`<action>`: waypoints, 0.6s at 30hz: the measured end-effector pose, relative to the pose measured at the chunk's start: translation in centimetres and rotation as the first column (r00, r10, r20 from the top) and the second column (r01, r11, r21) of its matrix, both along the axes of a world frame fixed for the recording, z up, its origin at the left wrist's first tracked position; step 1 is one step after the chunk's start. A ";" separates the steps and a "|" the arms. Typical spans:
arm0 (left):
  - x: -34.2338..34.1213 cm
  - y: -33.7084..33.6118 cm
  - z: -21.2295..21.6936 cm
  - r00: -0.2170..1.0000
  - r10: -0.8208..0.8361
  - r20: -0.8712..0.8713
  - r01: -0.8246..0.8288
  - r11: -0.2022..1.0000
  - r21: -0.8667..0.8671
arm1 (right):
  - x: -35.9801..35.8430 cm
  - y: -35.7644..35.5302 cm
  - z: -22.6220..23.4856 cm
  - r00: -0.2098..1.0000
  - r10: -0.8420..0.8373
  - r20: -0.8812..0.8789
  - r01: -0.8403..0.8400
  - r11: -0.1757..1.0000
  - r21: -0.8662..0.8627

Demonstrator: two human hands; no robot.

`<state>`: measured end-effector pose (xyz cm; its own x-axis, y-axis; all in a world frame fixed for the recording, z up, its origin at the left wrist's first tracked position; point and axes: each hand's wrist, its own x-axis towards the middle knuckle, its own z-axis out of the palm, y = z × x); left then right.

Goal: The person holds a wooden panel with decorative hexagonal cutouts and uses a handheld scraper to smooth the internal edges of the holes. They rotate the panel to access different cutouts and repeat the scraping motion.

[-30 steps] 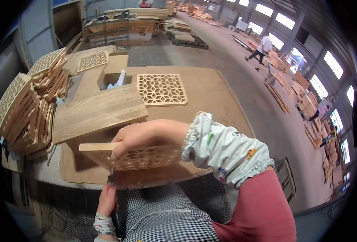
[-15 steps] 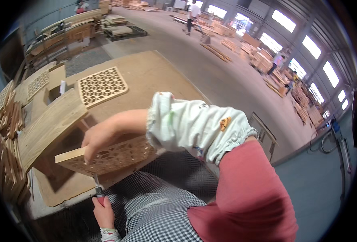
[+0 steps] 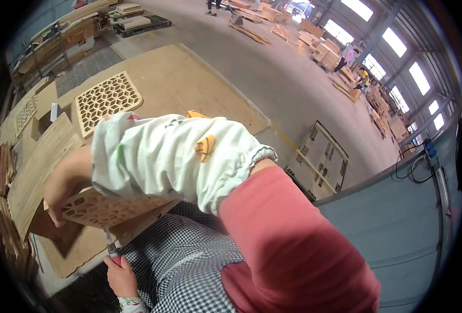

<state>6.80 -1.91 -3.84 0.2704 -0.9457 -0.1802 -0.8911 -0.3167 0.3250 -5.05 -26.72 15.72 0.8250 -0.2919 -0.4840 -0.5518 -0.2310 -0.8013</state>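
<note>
the wooden lattice panel (image 3: pixel 113 206) is tilted at the near edge of the worktop (image 3: pixel 189 73). the left hand (image 3: pixel 121 279) is closed around a red-handled tool (image 3: pixel 112 249), its tip at the panel's lower side. the right hand (image 3: pixel 67 180) curls by the panel's left end; whether it pinches anything cannot be told.

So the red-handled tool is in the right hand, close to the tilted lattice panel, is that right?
Not quite: the head view shows the red-handled tool in the left hand, not the right hand. It is indeed close to the tilted lattice panel.
</note>
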 end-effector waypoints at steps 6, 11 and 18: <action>-0.3 -2.4 -0.2 1.000 -0.013 0.018 0.013 1.000 0.027 | 0.4 -0.8 -1.3 0.990 0.064 0.123 -0.045 0.987 -0.152; -0.2 -3.7 -2.3 0.999 0.001 -0.044 -0.002 1.000 -0.018 | -1.5 0.5 -1.1 0.938 0.078 0.337 -0.025 0.987 -0.159; 0.1 -2.4 -0.3 0.820 0.242 -0.519 -0.186 0.970 0.159 | -6.0 3.7 -0.9 0.810 -0.004 0.587 0.030 0.999 -0.034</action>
